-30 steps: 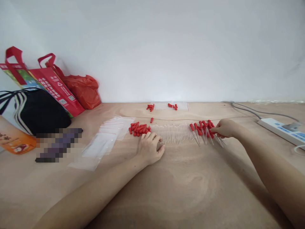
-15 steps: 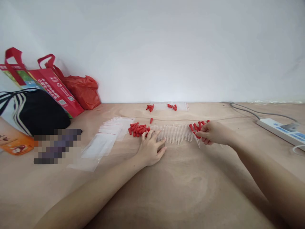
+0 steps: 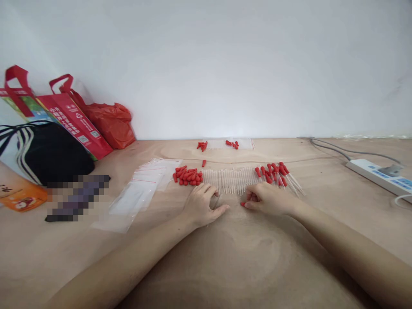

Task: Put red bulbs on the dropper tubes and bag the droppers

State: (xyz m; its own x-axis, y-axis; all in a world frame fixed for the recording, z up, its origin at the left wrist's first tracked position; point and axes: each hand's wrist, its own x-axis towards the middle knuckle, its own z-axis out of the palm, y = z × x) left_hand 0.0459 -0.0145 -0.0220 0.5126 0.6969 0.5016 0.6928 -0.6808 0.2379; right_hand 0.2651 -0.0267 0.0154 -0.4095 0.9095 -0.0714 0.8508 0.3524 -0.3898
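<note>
My right hand (image 3: 265, 198) pinches a small red rubber bulb (image 3: 242, 204) between thumb and fingers, low over the table. Facing it, my left hand (image 3: 202, 204) has curled fingers and a stretched thumb, with a thin clear dropper tube (image 3: 219, 196) mostly hidden in its grip. Just beyond the hands lies a row of clear dropper tubes (image 3: 233, 180), side by side. A heap of loose red bulbs (image 3: 188, 176) adjoins the row's left end. At the right end, several droppers with red bulbs fitted (image 3: 273, 168) lie together, tubes slanting toward me.
Flat clear zip bags (image 3: 138, 193) lie left of the bulbs. Near the wall is a filled clear bag (image 3: 220, 143) with red bulbs around it. Shopping bags (image 3: 75, 116), a black drawstring bag (image 3: 61, 154) and a blurred-out object (image 3: 80, 197) stand left. A power strip (image 3: 383, 176) lies right.
My right hand has left the fitted droppers and moved left, where it now pinches a red bulb. My left hand has drawn back slightly from the row and curled its fingers around a tube.
</note>
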